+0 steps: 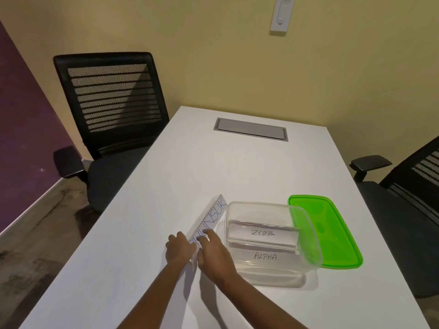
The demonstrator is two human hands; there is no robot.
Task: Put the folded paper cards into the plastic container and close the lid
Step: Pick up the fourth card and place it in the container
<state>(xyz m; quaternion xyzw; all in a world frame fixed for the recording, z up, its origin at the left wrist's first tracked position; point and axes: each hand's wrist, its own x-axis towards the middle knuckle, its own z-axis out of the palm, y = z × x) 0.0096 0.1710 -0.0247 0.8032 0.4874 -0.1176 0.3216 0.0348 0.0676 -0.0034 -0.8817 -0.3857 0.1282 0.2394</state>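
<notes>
- Pinching the near end of the last folded card [209, 219], both hands [180, 248] [213, 250] close on it.
- Its long axis runs away from the hands, just left of the container [306, 236]; right hand nearer.

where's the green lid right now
In the head view, the green lid lies flat on the white table, right of the clear container, partly behind its wall.

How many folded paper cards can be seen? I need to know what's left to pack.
3. The ZEBRA card and the ALPHA card are inside the clear container. A third card lies on the table beside it, under both hands. More could be hidden beneath those inside.
</notes>
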